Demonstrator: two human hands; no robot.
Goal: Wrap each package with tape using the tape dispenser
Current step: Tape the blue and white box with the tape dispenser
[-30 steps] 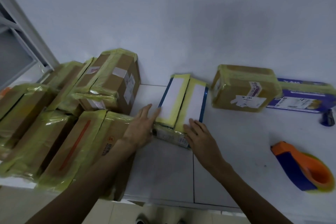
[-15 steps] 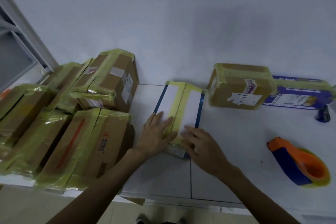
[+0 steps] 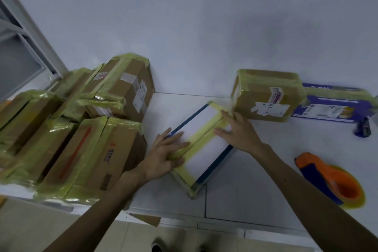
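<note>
Both hands on the white package [image 3: 208, 153], which lies flat and skewed mid-table [image 3: 255, 190], one corner pointing at the front edge. Left hand [image 3: 163, 155] has its fingers spread straight, pressing the near-left part of the top. Right hand [image 3: 239, 131] is also flat with fingers extended, on the far-right part over the yellow tape band. Neither hand grips anything. The package already carries yellow bands along the middle and round the rim, so the step looks like smoothing tape down or turning the package for another pass; cannot tell which. The tape dispenser [image 3: 327, 178] lies untouched, well apart to the right near the front edge. The next move likely needs the right hand to lift off and fetch it while the left pins the package. Room: bare table between package and dispenser, so the reach is free. It is tight at the far corner, where the brown box [image 3: 266, 96] sits just beside the right fingertips. The taped stack [image 3: 86, 149] crowds the left. The near corner of the package is close to the table lip, so a slide forward risks overhang.
</note>
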